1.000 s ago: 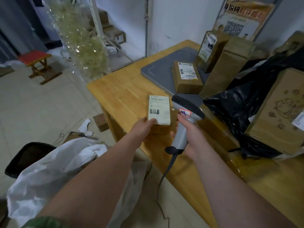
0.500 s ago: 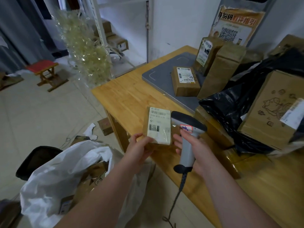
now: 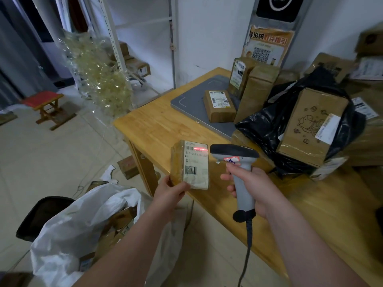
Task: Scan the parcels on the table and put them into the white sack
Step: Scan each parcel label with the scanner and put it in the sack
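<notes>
My left hand grips the lower corner of a small brown parcel and holds it upright over the table's near edge, white label facing me. A red scan line lies across the label's top right. My right hand grips the grey handheld scanner, whose dark head points at the label from the right. The white sack stands open on the floor at lower left with several brown parcels inside. More parcels sit on the wooden table: a small box on a grey pad and a cartoon-printed box.
A black plastic bag wraps around the parcels at the right. Tall boxes lean by the wall. A bundle of clear wrap hangs left of the table. A red stool and a black bin stand on the floor.
My left hand has lifted the parcel off the table and drawn it toward the near edge, tilting it upright. The scanner now throws a red line on the label.
</notes>
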`<action>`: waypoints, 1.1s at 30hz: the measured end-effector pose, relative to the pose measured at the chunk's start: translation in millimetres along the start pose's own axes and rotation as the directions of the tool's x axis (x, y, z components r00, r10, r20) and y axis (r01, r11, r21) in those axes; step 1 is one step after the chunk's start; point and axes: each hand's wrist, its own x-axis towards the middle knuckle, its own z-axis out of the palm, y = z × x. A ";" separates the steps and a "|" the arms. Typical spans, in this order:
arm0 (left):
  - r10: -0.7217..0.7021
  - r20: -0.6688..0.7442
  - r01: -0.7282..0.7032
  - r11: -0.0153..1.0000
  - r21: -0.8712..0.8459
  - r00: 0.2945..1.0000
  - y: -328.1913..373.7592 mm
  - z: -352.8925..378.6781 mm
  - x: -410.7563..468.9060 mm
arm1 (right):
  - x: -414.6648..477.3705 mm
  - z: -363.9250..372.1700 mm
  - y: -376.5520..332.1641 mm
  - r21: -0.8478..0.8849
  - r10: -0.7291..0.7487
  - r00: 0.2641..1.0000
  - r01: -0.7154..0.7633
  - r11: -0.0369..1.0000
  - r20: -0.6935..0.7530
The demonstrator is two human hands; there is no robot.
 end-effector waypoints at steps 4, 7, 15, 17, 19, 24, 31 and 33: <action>0.020 -0.025 -0.020 0.999 0.030 0.999 -3.9 -7.9 -1.7 | -11.0 2.4 -4.2 0.012 0.027 0.999 -0.028 1.000 0.027; 0.034 -0.027 -0.034 0.999 0.017 0.999 -5.0 -13.0 -4.9 | -16.4 5.5 -5.6 0.004 0.037 0.998 -0.037 0.999 0.045; 0.036 -0.022 -0.037 0.999 -0.020 0.999 -7.0 -33.1 -9.4 | -25.6 23.8 -7.3 -0.015 0.062 0.993 -0.060 0.998 0.096; 0.044 -0.030 -0.045 0.999 -0.015 0.999 -7.5 -40.5 -11.3 | -26.4 31.9 -7.4 -0.021 0.065 0.993 -0.063 0.998 0.099; 0.044 -0.042 -0.045 0.999 -0.004 0.998 -8.8 -49.7 -13.0 | -26.8 41.2 -6.8 -0.029 0.069 0.992 -0.066 0.997 0.105; 0.016 -0.080 -0.018 1.000 -0.025 0.997 -14.0 -81.1 -16.3 | -24.5 70.4 0.0 -0.037 0.082 0.989 -0.078 0.996 0.125; -0.088 -0.299 0.072 0.995 -0.065 0.950 -42.1 -156.1 -17.0 | -7.0 123.8 37.3 -0.081 0.160 0.969 -0.146 0.986 0.191; -0.145 -0.388 0.120 0.989 -0.087 0.910 -55.3 -184.0 -18.3 | -1.7 142.2 53.0 -0.103 0.197 0.957 -0.179 0.978 0.212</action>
